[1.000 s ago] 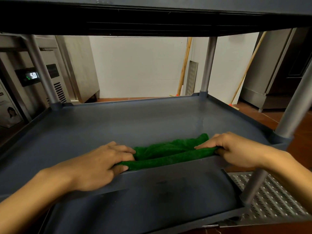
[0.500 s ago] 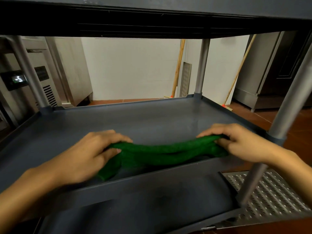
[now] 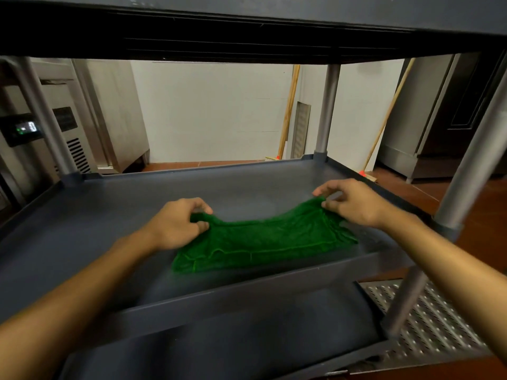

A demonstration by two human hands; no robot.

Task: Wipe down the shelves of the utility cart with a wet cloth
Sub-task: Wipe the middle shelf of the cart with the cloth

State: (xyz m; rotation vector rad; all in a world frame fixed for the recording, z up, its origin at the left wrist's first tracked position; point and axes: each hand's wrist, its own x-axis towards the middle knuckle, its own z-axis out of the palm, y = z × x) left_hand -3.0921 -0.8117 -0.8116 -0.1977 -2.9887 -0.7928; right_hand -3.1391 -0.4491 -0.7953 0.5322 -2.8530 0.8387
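Head view:
- The green cloth (image 3: 263, 242) is on the middle shelf (image 3: 123, 198) of the utility cart, in the front half of this shelf and a little toward its right side.
- The near edge of the cloth lies on the shelf, just behind the shelf's front rim. The far edge is lifted off the shelf and sags in the middle between the two hands.
- The left hand (image 3: 175, 223) is above the centre of the shelf. Its fingers (image 3: 201, 208) are curled and, together with the thumb, they pinch the left far corner of the cloth.
- The right hand (image 3: 354, 204) is near the right rim of the shelf. Thumb and forefinger pinch the right far corner; the other fingers (image 3: 321, 189) are lifted and a little spread.
- The cloth seems to me soft and limp, because it hangs and folds where nothing holds it. It is thick terry, and if it is wet, as the task says, it is probably somewhat heavy for its size and clings to the plastic.
- It is not fragile and I think not slippery, so a corner pinch is enough to spread it. For wiping, a flat palm on the middle of the cloth would likely press better than the corners.
- The shelf looks like smooth, stiff plastic with a raised rim, so the cloth should slide easily but may bunch against the rim.
- Below the middle shelf is the lower shelf (image 3: 247, 338), and above it the dark underside of the top shelf (image 3: 247, 37).
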